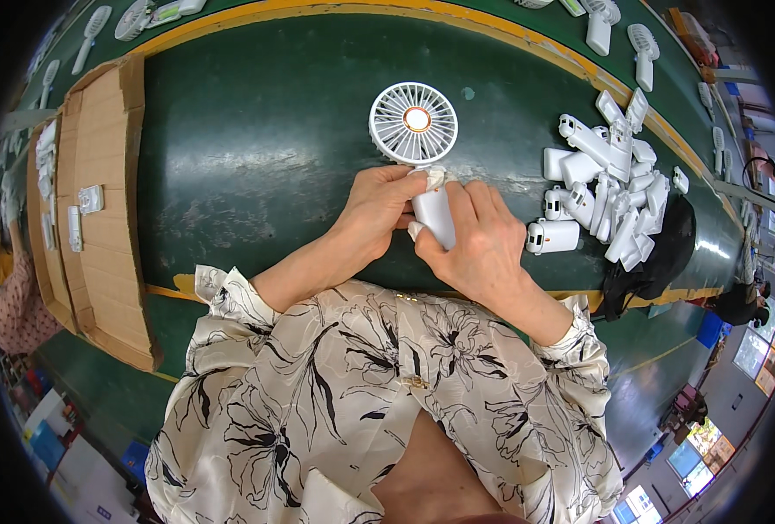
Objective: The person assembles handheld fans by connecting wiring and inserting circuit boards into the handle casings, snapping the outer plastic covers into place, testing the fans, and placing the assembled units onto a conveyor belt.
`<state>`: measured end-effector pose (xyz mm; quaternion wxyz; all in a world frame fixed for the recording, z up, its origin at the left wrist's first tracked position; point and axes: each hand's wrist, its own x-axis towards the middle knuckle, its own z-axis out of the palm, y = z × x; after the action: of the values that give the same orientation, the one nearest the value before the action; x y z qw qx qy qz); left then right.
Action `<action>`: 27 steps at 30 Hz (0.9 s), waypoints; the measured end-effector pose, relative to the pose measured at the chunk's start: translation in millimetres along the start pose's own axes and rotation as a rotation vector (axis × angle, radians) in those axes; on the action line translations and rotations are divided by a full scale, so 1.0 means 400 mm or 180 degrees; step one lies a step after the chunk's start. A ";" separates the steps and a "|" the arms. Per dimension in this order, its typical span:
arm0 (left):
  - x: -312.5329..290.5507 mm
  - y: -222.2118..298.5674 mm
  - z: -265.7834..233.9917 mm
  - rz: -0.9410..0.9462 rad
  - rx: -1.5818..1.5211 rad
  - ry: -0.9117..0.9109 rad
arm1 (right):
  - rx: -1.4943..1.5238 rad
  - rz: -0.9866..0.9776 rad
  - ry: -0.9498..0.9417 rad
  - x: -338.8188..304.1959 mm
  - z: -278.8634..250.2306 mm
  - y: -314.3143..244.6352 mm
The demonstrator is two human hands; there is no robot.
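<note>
Gripping a white handheld fan [413, 122] w/ both hands, approx. mid-tabletop [256, 122], w/ round grille toward far edge and handle [435, 218] toward wearer's chest. Can't tell if resting on tabletop or slightly lifted. With left hand [372, 210], pinching near neck, fingers closed on upper end of handle from the left; w/ right hand [483, 236], wrapping handle from the right, thumb low, fingers curled up near neck. Wearing white covers on some fingertips.

Looks like mid-step: prob. pressing or seating sth at joint betw. grille and handle, judging by fingers bunched there. Can't see exact contact pt, hidden under fingertips. For next move, seems to call for steady hold w/ left and firm, even pressure w/ right, w/o twisting neck.

On right, note loose pile of white casings [614, 175], w/ black cloth [671, 253] just beside. On left, note open cardboard box [112, 262] w/ a few white parts [91, 199] inside.

Re: writing, can't read any brand, label or text on fan, casings or box. Can make out only orange ring at hub, plus tiny orange mark on handle, too small to identify.
</note>
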<state>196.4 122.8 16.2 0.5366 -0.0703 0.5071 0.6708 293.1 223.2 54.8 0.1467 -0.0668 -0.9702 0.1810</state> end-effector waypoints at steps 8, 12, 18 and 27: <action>0.005 0.008 -0.012 0.0108 -0.0235 0.0041 | 0.0734 0.0560 -0.0025 -0.017 -0.022 0.001; 0.004 0.010 -0.012 0.0616 -0.0185 -0.0226 | 0.2182 0.1794 -0.0628 -0.023 0.018 0.046; -0.002 -0.001 -0.012 0.0999 -0.0272 -0.0768 | 0.4286 0.2681 -0.0958 0.009 0.021 0.015; -0.016 -0.006 -0.015 0.1073 -0.0016 -0.1035 | 0.4113 0.2477 -0.0901 -0.001 0.029 0.018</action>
<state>198.2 113.9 15.9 0.4914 0.1230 0.4170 0.7547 290.3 226.1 41.5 -0.0433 -0.2808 -0.5878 0.7575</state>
